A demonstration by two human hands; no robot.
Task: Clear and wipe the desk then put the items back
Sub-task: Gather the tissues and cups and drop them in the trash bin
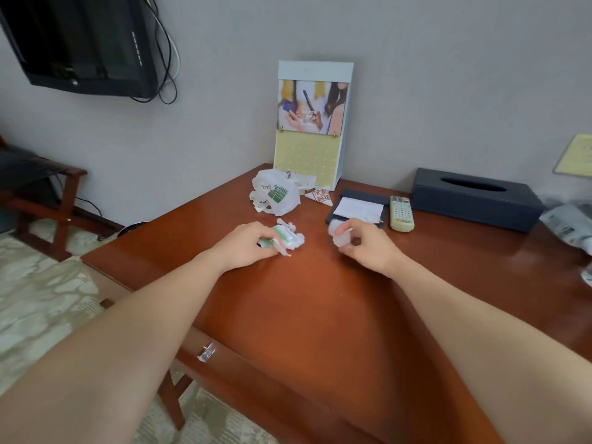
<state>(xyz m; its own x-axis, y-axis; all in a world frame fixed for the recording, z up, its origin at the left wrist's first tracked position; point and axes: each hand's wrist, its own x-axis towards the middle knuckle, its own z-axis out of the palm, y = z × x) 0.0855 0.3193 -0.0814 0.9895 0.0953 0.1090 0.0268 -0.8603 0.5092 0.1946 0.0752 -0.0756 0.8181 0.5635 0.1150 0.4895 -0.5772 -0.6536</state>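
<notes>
Plastic bag (276, 196), far middle: a green square logo and dark boxed characters, too blurred for me to read.
Paper wrapper (318, 197), right of the bag: framed red Chinese characters I could not make out.
Stand-up card (312, 123), far: its tiny print was unreadable.
Remote (401, 213): button labels were too small.
Yellow notice (575, 154), far right: illegible.
Packet (283, 237) in my left hand (246, 241): green print, no readable words.

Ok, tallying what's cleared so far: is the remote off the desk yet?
No, the remote lies flat on the desk between the notepad and the tissue box.
</notes>
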